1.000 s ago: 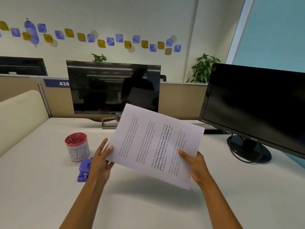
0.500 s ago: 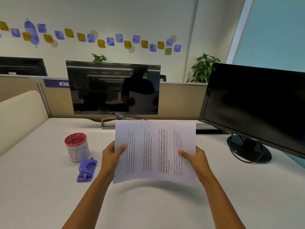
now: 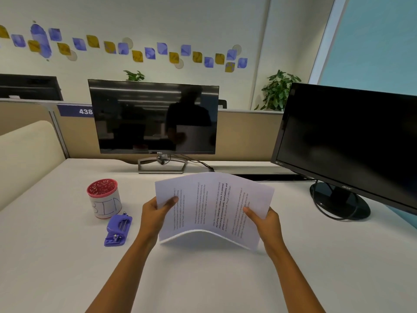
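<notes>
A white printed sheet of paper (image 3: 212, 208) is held above the white desk (image 3: 203, 279), its text running sideways and its middle bowed upward. My left hand (image 3: 155, 213) pinches its left edge, thumb on top. My right hand (image 3: 265, 219) pinches its right edge the same way. A purple hole punch (image 3: 118, 230) lies on the desk just left of my left wrist. Behind the punch stands a red-rimmed white cup (image 3: 104, 198) with handwriting on its side.
A Dell monitor (image 3: 153, 118) stands at the back centre. A second black monitor (image 3: 347, 141) on a round base (image 3: 340, 203) occupies the right side. Beige partition panels close the desk at the back and left.
The sheet has dropped lower toward the desk and now arches upward in the middle as both hands press its edges closer together. The hole punch and cup have stayed put.
</notes>
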Demonstrator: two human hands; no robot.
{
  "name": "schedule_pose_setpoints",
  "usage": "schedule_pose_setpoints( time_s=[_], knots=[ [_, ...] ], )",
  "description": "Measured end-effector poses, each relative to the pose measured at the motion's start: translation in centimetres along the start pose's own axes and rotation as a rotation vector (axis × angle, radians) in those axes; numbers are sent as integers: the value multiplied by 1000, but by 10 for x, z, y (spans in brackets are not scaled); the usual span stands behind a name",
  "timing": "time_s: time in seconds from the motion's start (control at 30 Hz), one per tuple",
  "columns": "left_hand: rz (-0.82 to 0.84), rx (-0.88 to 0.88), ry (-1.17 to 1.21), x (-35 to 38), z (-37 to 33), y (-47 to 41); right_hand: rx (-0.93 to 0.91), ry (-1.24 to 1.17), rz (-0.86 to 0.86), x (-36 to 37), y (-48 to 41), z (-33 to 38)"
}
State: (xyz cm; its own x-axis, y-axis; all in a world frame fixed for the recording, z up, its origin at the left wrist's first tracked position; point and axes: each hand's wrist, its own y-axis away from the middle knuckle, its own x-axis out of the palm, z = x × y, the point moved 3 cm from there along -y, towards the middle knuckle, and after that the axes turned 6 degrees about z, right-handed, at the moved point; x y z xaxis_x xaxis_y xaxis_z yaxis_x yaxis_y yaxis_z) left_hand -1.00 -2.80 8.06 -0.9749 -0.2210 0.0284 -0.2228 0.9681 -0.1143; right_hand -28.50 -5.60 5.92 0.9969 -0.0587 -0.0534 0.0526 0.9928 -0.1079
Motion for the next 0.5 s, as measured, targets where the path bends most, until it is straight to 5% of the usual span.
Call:
schedule_pose_setpoints(
  time_s=[0.5],
  knots=[
    [-1, 2, -42, -12, -8, -7, -97, 89, 48, -13, -8, 12]
  ],
)
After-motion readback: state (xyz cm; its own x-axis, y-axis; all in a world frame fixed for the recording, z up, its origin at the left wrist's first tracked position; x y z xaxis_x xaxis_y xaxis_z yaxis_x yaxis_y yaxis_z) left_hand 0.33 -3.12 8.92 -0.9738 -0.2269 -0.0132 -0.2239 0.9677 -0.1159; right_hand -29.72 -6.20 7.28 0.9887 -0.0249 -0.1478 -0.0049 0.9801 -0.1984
